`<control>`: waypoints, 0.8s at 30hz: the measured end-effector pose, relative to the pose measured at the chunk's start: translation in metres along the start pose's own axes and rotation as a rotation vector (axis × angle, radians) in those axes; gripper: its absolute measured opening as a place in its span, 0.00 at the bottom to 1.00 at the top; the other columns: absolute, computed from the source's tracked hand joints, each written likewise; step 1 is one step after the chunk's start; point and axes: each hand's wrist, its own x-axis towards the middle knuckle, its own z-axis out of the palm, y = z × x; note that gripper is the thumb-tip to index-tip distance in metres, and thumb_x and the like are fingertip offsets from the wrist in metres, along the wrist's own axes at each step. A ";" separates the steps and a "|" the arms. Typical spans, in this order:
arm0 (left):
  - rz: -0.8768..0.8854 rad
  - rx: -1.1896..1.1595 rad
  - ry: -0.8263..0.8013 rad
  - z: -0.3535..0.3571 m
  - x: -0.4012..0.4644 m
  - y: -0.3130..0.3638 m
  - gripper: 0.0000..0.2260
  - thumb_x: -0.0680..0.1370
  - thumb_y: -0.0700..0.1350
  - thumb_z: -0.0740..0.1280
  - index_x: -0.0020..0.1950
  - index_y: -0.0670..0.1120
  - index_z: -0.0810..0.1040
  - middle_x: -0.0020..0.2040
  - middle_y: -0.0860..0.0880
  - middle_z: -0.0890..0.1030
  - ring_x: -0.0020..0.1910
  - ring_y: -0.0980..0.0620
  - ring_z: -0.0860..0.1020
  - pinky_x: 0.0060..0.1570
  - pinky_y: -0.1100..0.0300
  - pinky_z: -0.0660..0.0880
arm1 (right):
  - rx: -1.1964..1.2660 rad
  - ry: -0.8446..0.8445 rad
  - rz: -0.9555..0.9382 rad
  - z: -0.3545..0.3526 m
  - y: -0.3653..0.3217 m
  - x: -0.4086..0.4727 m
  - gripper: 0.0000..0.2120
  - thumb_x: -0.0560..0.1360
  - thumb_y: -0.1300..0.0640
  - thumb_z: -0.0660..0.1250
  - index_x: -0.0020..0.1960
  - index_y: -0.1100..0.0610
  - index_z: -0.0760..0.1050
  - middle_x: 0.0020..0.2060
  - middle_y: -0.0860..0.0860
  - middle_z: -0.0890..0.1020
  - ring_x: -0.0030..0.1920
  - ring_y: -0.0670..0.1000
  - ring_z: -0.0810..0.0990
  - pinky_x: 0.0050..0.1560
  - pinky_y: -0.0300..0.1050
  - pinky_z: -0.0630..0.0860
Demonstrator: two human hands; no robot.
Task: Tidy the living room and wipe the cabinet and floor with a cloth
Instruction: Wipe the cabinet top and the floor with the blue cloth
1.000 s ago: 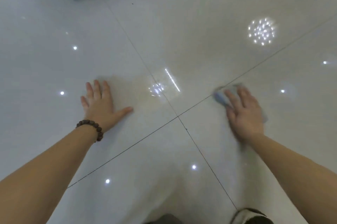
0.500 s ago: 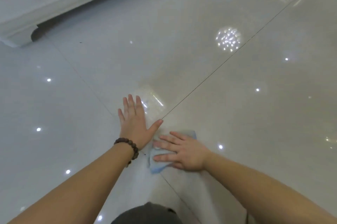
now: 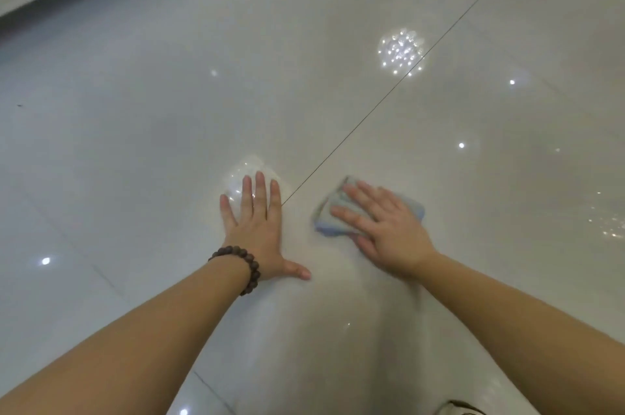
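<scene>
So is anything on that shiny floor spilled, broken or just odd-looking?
Nothing spilled or broken. The floor shows only bright light reflections and thin tile joints. One tiny dark speck lies far left; I cannot tell what it is. The right hand presses the blue cloth flat; the left hand rests open.

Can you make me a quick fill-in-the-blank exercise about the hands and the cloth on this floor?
1. The cloth lies under the ____ hand.
2. The beaded bracelet sits on the ____ wrist.
3. The left hand rests flat on the ____.
4. The cloth's colour is light ____.

Missing words: right; left; floor; blue
</scene>
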 end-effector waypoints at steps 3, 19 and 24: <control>-0.029 0.014 -0.032 -0.002 -0.002 0.002 0.72 0.50 0.83 0.60 0.69 0.42 0.19 0.67 0.41 0.18 0.69 0.39 0.22 0.68 0.30 0.37 | 0.006 0.135 0.796 -0.012 0.082 -0.004 0.25 0.77 0.46 0.53 0.72 0.50 0.67 0.72 0.60 0.65 0.71 0.62 0.65 0.69 0.58 0.63; 0.077 -0.156 0.010 -0.019 -0.025 -0.020 0.66 0.61 0.73 0.70 0.74 0.44 0.27 0.75 0.45 0.28 0.74 0.44 0.28 0.71 0.36 0.36 | 0.038 0.238 0.868 0.019 -0.133 -0.030 0.25 0.75 0.49 0.56 0.72 0.48 0.67 0.73 0.57 0.66 0.73 0.59 0.62 0.69 0.58 0.61; -0.188 -0.242 0.262 0.029 -0.124 -0.112 0.63 0.60 0.74 0.66 0.76 0.44 0.31 0.77 0.45 0.32 0.75 0.45 0.30 0.72 0.40 0.35 | 0.086 -0.013 -0.103 0.015 -0.169 -0.053 0.23 0.77 0.48 0.59 0.72 0.43 0.66 0.74 0.51 0.63 0.75 0.55 0.60 0.72 0.55 0.58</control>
